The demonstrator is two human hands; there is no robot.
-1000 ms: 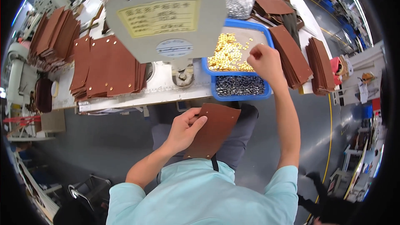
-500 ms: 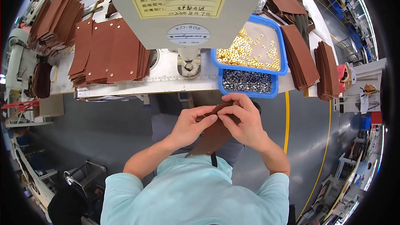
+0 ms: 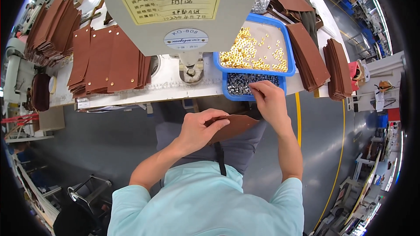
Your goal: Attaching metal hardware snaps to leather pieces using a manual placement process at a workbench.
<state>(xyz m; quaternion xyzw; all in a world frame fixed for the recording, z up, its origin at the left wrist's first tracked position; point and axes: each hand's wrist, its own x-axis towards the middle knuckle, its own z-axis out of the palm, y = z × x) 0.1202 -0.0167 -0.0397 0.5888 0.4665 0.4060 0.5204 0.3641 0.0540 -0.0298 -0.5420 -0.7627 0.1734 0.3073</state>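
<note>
While my left hand [image 3: 197, 129] pinches a brown piece [image 3: 236, 127] between thumb and fingers, I have it tilted above my lap [image 3: 238, 153], just short of the table edge; holding it by one end seems to leave the other end free. My right hand [image 3: 272, 102] hangs over the small blue tray [image 3: 232, 98], its thumb and forefinger drawn close together near the dark metal bits [image 3: 245, 83]. Whether anything sits between those fingertips, I cannot tell.

Behind that tray stands the larger blue tray [image 3: 289, 46], with gold rings [image 3: 238, 54] scattered over its bottom. Both trays sit at the front of the table, to the right of the grey machine [image 3: 236, 13], probably so my right hand can reach them easily. To the left of the machine, flat brown strips [image 3: 103, 59] lie overlapped, round studs showing at their ends, and a taller brown pile [image 3: 52, 28] leans beyond them. More brown stacks [image 3: 306, 57] lie to the right of the trays.

The white table [image 3: 168, 78] has a ruler scale along its front. Under it runs a grey floor [image 3: 96, 135] with yellow lines [image 3: 299, 118], and other workbenches stand around the room.
</note>
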